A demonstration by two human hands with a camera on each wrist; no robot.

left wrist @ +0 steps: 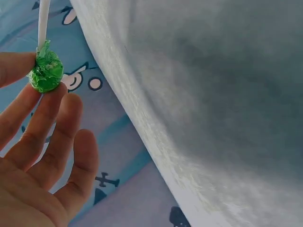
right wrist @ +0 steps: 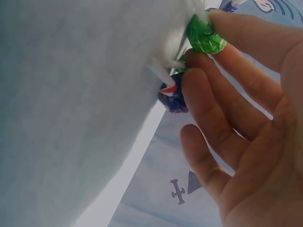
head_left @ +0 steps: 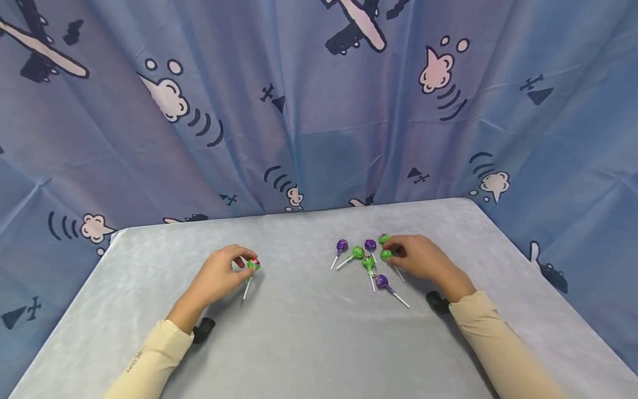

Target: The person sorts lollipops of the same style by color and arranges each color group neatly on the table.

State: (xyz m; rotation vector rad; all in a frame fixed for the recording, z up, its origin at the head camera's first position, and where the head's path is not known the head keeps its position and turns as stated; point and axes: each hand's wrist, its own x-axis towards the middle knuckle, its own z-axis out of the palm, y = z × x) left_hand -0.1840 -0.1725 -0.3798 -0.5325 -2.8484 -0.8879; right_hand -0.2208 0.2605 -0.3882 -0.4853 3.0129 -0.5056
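My left hand (head_left: 217,277) pinches a green-wrapped lollipop (head_left: 254,264) by its round head, between thumb and fingertips. Its white stick points down toward me in the head view; the left wrist view shows the crinkled green wrapper (left wrist: 47,71) close up. To the right, my right hand (head_left: 423,259) has thumb and fingertips on the head of another green lollipop (head_left: 386,255). In the right wrist view this green head (right wrist: 204,35) sits between thumb and fingers, and a purple lollipop (right wrist: 173,97) lies right beside the fingertips.
Around the right hand lie several more lollipops: green ones (head_left: 368,263) and purple ones (head_left: 382,281), sticks mostly toward me. They rest on a white-covered table (head_left: 299,343). Behind it hangs a blue curtain (head_left: 319,138) with a plane pattern.
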